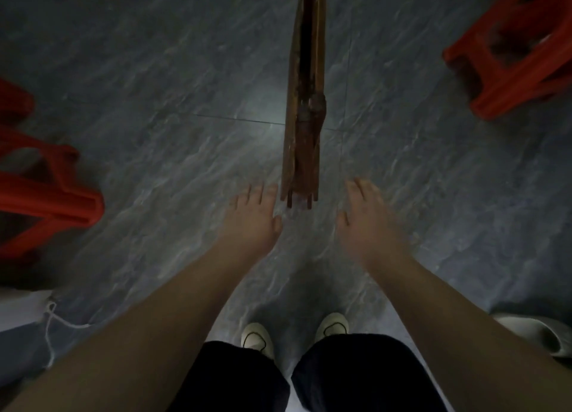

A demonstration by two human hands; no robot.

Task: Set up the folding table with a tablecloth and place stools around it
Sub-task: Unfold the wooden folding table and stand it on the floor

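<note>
Head view, looking straight down: a person stands over a folded wooden table point(305, 108), which rests upright on its edge on the grey marbled floor point(154, 102) and runs from the far centre of the scene toward the person. Both bare arms reach forward. The left hand point(252, 218) hangs just beside the table's near end on its left, the right hand point(365, 216) just beside it on the right. Both hands are empty, with fingers relaxed and spread, and neither touches the wood. A red plastic stool point(510, 58) sits far right, well apart from the table, and a second red stool point(46, 195) lies at the left edge, partly cut off. Near the bottom, dark trousers point(356, 377) and two pale shoes point(257, 339) show between the forearms. A white cord point(51, 322) trails across the floor near left, and a pale slipper point(532, 334) rests near right.
</note>
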